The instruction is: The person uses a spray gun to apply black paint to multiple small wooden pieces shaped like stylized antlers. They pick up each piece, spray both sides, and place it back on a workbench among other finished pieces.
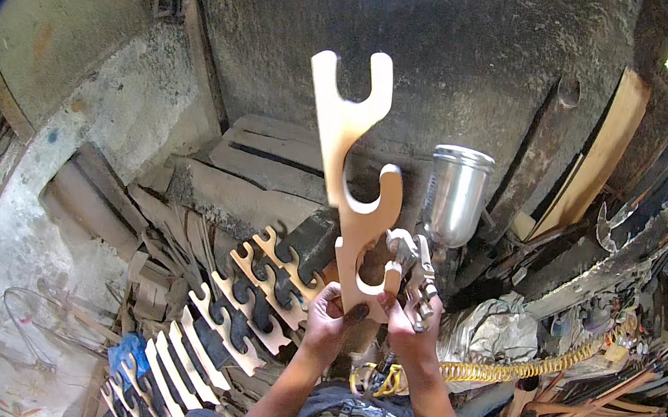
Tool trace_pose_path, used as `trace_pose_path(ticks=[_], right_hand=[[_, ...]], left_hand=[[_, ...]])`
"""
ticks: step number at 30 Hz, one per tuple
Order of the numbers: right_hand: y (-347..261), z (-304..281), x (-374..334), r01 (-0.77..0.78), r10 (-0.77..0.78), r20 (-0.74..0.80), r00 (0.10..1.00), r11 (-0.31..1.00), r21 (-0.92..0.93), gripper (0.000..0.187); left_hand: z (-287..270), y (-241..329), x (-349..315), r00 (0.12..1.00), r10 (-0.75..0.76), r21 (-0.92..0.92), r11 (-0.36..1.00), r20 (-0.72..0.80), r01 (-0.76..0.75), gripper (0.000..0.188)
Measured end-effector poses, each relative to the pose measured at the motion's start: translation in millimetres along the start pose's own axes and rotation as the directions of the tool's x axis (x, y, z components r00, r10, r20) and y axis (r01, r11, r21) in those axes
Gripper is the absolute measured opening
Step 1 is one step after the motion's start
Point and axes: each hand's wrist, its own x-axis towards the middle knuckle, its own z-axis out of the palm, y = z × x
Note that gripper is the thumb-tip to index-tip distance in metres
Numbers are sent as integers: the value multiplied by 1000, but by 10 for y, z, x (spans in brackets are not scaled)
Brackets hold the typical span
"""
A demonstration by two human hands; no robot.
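A pale wooden rack piece (361, 229) with U-shaped hook cutouts stands upright in front of me. My left hand (325, 322) is closed around its lower left end. Closed on a metal spray gun (425, 286), my right hand (414, 333) also meets the lower right edge of the wooden piece with its thumb side. The gun's silver cup (456, 197) rises above that hand, to the right of the wood. A dark oval spot marks the wood's bottom end. The fingers behind the wood and the gun's handle are partly hidden.
Several similar hooked pieces (225, 333) and plain strips (178, 365) lie in rows at lower left, near a blue plastic bag (132, 354). A yellow coiled hose (514, 370) stretches right from beside my waist. Boards (595, 158) lean against the dark wall; wood scraps (599, 408) clutter the right.
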Motion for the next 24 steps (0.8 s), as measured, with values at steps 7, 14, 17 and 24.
trace_pose_path(ticks=[7, 14, 17, 24], right_hand=[[-1, -215, -156, -104, 104, -9, 995, 995, 6, 31], [183, -429, -419, -158, 158, -1, 987, 987, -10, 18], [285, -534, -494, -245, 246, -16, 969, 968, 44, 22], [-341, -567, -640, -124, 140, -63, 988, 969, 212, 23]], left_hand=[[208, 827, 631, 978, 189, 79, 977, 91, -196, 78], [476, 1347, 903, 981, 125, 382, 908, 147, -173, 36], [378, 1564, 891, 934, 278, 657, 664, 225, -356, 30], [-44, 1800, 1149, 561, 488, 743, -406, 669, -533, 25]])
